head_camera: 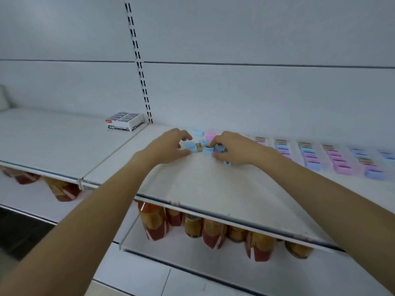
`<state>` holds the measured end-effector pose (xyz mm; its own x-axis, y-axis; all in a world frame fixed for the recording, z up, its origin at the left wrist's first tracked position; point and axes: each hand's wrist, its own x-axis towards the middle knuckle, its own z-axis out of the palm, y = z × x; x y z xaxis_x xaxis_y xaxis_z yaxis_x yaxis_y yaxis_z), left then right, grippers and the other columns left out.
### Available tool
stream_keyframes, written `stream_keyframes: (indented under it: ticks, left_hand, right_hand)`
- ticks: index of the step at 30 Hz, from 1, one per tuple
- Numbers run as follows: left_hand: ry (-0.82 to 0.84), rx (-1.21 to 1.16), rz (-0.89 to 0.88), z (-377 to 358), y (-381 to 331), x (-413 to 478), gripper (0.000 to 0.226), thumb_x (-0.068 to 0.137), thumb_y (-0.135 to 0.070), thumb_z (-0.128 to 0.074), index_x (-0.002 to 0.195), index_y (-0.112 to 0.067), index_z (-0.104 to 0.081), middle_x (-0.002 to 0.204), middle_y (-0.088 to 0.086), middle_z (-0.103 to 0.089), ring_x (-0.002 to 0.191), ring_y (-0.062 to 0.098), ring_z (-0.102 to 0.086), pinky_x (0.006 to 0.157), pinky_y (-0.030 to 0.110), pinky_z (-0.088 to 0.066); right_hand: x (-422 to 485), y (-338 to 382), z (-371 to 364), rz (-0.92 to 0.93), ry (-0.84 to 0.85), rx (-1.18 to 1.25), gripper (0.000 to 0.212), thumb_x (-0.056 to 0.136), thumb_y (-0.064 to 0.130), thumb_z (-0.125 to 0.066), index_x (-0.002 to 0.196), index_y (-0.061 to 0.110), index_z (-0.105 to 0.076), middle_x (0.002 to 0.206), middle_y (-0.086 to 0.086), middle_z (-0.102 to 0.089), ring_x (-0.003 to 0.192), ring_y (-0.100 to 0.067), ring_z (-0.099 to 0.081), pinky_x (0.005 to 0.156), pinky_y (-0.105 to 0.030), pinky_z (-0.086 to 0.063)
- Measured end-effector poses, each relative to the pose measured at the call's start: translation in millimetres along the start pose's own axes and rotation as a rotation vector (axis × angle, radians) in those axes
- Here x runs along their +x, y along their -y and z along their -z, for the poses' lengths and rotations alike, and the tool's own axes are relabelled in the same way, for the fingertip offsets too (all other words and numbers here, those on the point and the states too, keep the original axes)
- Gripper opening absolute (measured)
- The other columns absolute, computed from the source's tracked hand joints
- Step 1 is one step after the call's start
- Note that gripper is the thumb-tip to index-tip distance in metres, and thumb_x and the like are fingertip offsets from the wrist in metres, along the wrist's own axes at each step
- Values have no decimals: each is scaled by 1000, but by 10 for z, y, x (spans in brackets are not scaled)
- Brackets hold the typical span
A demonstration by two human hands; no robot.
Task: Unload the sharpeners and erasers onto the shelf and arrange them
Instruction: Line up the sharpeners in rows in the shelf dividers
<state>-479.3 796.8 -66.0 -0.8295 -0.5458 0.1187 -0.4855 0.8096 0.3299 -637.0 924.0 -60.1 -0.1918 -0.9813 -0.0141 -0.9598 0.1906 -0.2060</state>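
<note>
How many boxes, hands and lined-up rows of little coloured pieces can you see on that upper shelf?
white box: 1
hands: 2, left hand and right hand
rows of sharpeners: 6, the last cut off by the picture's edge
Total: 9

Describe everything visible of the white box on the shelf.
The white box looks like cardboard, low, rectangular, lying flat. Its top shows rows of dark rectangles; the front has a dark printed band and a red mark at its left corner. It sits on the shelf by the back wall, just left of the slotted upright. Only the shelf touches it.
</note>
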Motion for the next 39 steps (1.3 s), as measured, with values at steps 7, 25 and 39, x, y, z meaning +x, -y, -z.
stream_keyframes:
  ticks: [7,25,39]
  left_hand:
    - [39,-88,-53,-57,219,444,37,82,-21,-66,118,-17,-54,106,-2,-54,83,14,-54,76,24,-42]
    - [257,-601,-205,80,576,828,20,79,-17,-71,80,-15,-51,84,-2,-55,61,8,-57,66,23,-47]
    - [181,-1207,-202,-36,606,751,21,87,2,-57,98,-16,-56,99,2,-66,91,18,-64,88,28,-52]
  right_hand:
    - [357,-77,-14,20,-45,16,33,89,23,-51,122,19,-52,104,-2,-43,90,-14,-43,75,-25,-33]
    - [679,144,-138,-29,-148,77,23,78,26,-62,99,18,-63,92,1,-46,93,-20,-48,84,-40,-44]
    - [471,315,-272,-131,-588,807,38,83,-9,-54,101,24,-52,95,2,-55,87,-10,-62,81,-19,-49]
